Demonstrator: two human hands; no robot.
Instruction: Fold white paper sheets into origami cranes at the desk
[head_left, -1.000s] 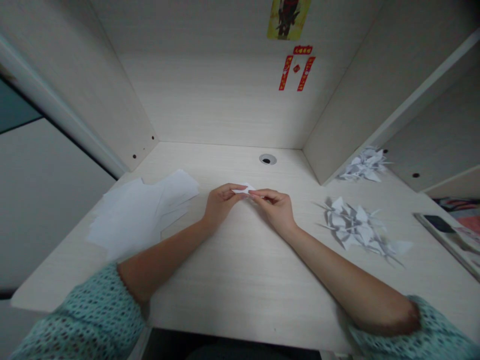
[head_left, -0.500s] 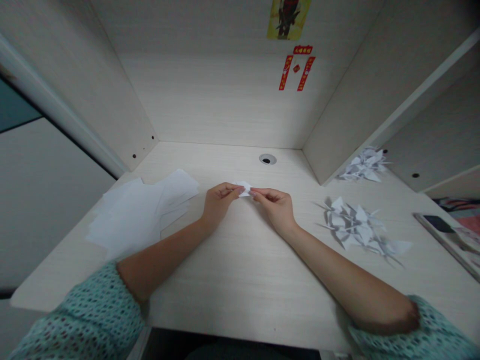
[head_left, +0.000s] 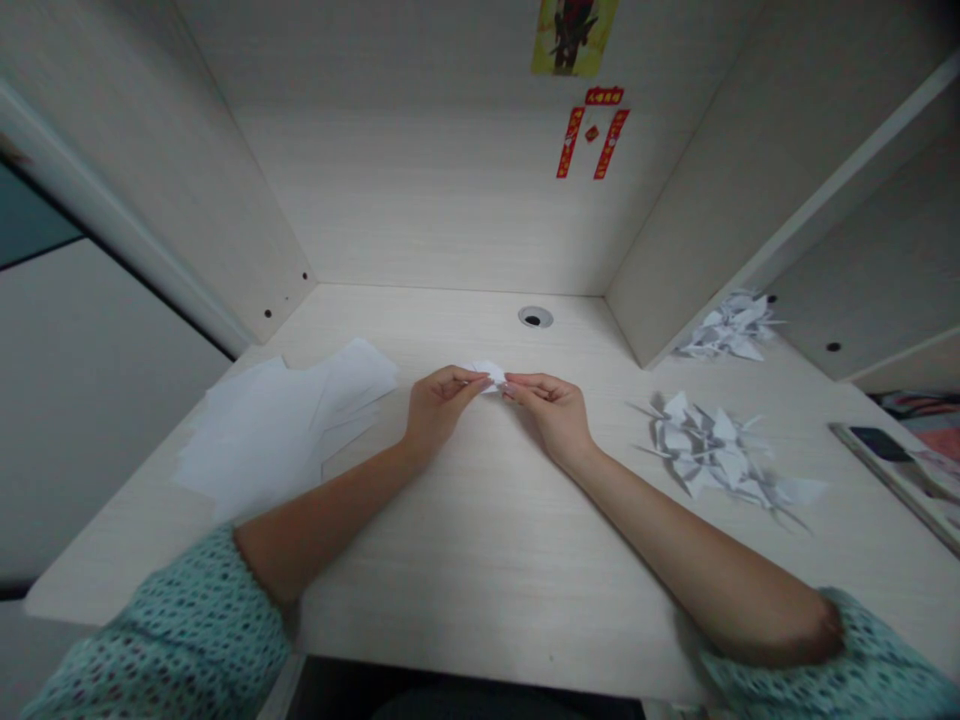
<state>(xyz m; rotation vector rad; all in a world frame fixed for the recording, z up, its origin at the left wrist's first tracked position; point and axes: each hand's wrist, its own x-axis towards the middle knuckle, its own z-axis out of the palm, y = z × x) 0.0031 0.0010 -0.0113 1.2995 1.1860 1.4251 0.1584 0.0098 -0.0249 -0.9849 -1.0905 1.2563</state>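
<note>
A small piece of folded white paper [head_left: 489, 370] is held between both hands near the middle of the desk [head_left: 465, 540]. My left hand [head_left: 444, 405] pinches its left side between thumb and fingers. From the right, my right hand [head_left: 553, 408] pinches the opposite side, its fingertips almost meeting those of the left. The fingers cover much of the paper, so its exact folds cannot be made out. Left of my left hand lies a spread stack of white paper sheets [head_left: 262, 425]. Folded white paper cranes [head_left: 709, 445] lie heaped to the right of my right hand.
Another heap of folded paper cranes [head_left: 731, 328] sits farther back, beside the right partition [head_left: 697, 190]. A phone [head_left: 881, 445] lies at the right on a flat object. A round cable hole [head_left: 535, 317] is set near the back panel, which carries red stickers [head_left: 570, 142].
Both hands stay in place around the folded paper. The fingertips have shifted very slightly to the right, and the view has moved a little.
</note>
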